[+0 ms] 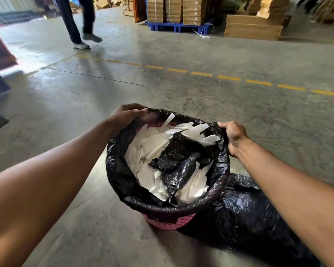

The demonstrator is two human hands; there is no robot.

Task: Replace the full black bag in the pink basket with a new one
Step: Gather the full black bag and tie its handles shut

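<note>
The pink basket (170,221) stands on the concrete floor in front of me, mostly covered by the black bag (120,174) folded over its rim. White paper scraps and crumpled black plastic fill the bag. My left hand (126,113) grips the bag's edge at the far left of the rim. My right hand (232,134) pinches the bag's edge at the right of the rim. A second large black bag (245,214) lies on the floor right of the basket, under my right forearm.
A person's legs (79,22) walk across the floor at the far left. Stacked cardboard boxes on a blue pallet (178,26) and flat cartons (253,28) stand at the back. A dashed yellow line (228,78) crosses the floor.
</note>
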